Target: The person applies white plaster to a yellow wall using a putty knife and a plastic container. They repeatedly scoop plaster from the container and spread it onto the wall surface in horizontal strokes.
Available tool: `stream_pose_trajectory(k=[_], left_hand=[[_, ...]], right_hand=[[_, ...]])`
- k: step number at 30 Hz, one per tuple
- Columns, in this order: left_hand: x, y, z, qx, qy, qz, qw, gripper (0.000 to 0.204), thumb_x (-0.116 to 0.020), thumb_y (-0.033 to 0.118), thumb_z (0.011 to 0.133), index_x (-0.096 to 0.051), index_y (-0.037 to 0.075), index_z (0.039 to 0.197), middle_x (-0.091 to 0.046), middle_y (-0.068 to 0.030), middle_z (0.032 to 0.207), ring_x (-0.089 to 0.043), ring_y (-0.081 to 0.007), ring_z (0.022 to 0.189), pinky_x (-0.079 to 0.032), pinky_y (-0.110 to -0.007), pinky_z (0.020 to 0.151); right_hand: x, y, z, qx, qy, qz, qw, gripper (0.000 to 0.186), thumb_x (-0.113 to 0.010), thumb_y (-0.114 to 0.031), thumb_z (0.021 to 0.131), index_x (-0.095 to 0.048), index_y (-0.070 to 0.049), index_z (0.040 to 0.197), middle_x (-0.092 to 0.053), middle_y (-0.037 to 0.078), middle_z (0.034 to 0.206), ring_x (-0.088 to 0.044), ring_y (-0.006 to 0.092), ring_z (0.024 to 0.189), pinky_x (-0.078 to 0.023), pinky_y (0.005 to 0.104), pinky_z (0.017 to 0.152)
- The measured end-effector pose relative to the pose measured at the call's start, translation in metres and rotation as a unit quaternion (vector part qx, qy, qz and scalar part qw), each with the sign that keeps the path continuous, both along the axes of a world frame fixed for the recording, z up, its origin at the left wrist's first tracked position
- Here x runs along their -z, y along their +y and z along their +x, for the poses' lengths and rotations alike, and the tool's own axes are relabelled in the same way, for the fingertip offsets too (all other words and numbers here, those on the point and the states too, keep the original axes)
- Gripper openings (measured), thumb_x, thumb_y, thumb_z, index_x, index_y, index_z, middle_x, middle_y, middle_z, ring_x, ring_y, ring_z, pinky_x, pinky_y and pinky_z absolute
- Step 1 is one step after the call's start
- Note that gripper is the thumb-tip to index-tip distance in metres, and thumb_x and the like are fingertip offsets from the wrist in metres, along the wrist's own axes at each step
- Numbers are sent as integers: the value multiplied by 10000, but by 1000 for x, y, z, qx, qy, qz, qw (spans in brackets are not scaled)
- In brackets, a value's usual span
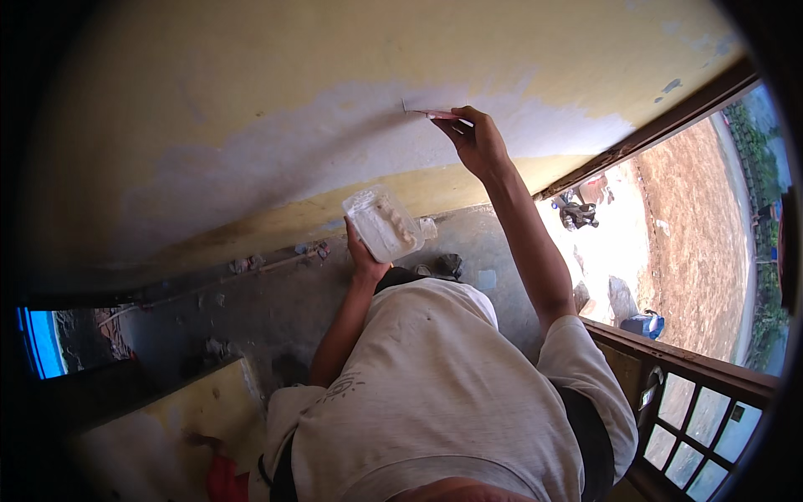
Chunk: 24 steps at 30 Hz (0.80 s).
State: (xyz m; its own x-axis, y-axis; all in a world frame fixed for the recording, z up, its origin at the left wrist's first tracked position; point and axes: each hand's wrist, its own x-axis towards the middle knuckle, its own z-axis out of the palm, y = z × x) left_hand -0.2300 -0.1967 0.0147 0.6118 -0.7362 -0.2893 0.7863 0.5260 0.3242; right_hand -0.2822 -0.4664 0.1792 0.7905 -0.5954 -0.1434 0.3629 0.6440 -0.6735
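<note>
My right hand [478, 144] is raised to the wall, its fingers closed round a thin putty knife [432, 114]. The blade's edge is at the wall, over a broad patch of whitish filler [326, 125] on yellow paint. Lower down, my left hand [365, 258] grips a clear plastic tub [395, 250] from its near left side. The tub is tilted toward me, with white putty [393, 211] smeared inside it, thickest along the right side. A gap separates the tub from the knife.
A dark wooden frame [652, 125] borders the opening at the right, with bright ground outside. A glazed door [703, 427] stands at the lower right. Debris [242, 264] lies along the wall's foot on the grey floor. Another person's red sleeve [224, 478] shows at the lower left.
</note>
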Motion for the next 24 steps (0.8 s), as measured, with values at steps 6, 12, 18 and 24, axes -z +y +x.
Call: stream_pose_trajectory(k=[6, 12, 18, 24], left_hand=[[7, 7, 6, -4, -2, 20, 1000, 629, -375, 597, 1060, -445, 173, 1520, -524, -65, 1491, -503, -287, 1376, -391, -519, 1166], [-6, 15, 7, -29, -17, 64, 997, 762, -369, 685, 1024, -371, 161, 1577, -469, -81, 1554, -461, -320, 1418, -362, -528, 1186], [34, 36, 23, 17, -6, -11, 1000, 741, -384, 672, 1027, -379, 170, 1572, -464, -78, 1557, -471, -315, 1407, -374, -532, 1172], [-1, 33, 30, -5, 24, 22, 999, 615, -406, 604, 1046, -538, 143, 1431, -644, -64, 1305, -636, -287, 1179, -521, -508, 1025]], right_hand=[[-104, -5, -5, 7, -79, -25, 997, 266, -472, -23, 998, -578, 207, 1079, -644, 317, 1161, -653, 368, 1148, -514, 391, 1120], [-63, 14, -35, 46, -52, -64, 996, 213, -530, -79, 986, -642, 62, 1100, -710, 144, 1035, -685, 253, 1007, -524, 394, 967], [102, 47, -42, -42, 105, -70, 991, 274, -457, -92, 1009, -662, 88, 1008, -716, 170, 1081, -667, 252, 1099, -532, 342, 1024], [139, 34, -7, -78, 79, -56, 992, 303, -417, -91, 1023, -651, 101, 1038, -699, 194, 1151, -616, 262, 1212, -499, 359, 1092]])
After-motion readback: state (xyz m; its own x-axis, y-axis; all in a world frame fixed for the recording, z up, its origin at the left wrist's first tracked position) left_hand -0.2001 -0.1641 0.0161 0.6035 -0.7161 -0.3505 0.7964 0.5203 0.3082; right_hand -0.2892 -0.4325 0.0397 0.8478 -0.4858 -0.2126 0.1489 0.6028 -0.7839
